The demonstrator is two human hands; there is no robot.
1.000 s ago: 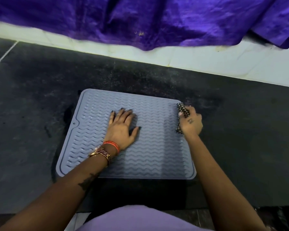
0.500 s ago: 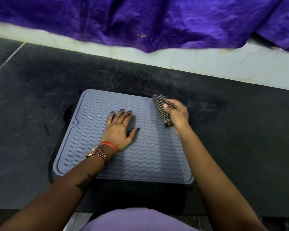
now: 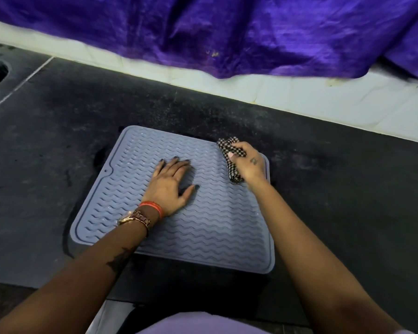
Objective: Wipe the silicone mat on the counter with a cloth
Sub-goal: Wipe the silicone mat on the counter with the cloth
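Currently: silicone mat (image 3: 203, 225), grey, flat on dark counter (image 3: 348, 189). Checked cloth (image 3: 231, 154) bunched in right hand (image 3: 249, 165) grip, back at far-right corner after leftward pass; wiping ongoing. Left hand (image 3: 170, 189) flat, fingers straight, pinning mat centre.

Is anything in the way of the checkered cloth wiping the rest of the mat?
Only the person's own left hand, pressed flat mid-mat. The right hand holds the checkered cloth at the far right corner of the silicone mat; nothing else visible lies there.
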